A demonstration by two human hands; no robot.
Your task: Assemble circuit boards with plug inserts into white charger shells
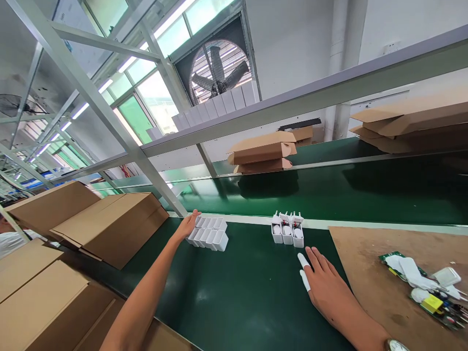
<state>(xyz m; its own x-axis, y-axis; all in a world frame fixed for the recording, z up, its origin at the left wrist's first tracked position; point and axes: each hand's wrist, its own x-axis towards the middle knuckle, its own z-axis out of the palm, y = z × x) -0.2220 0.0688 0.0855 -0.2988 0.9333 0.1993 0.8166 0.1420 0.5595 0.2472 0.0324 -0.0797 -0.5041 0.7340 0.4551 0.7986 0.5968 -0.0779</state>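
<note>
My left hand (187, 226) is at the left end of a block of several white plastic housings (210, 234), open at the top, in two rows on the green work surface. Its fingers are stretched out along the block's end, and the palm side is partly hidden. My right hand (325, 278) lies flat and open, holding nothing, with white covers on two of its digits. Just beyond its fingertips stand three white housings (287, 234) side by side, with round white parts inside and prongs sticking up.
Open cardboard boxes (109, 224) crowd the left side. A brown board (365, 263) at right carries circuit boards (435, 304) with white plastic parts. Flattened cartons (261, 152) lie on the green belt (329, 190) beyond. A metal frame bar (292, 100) crosses above.
</note>
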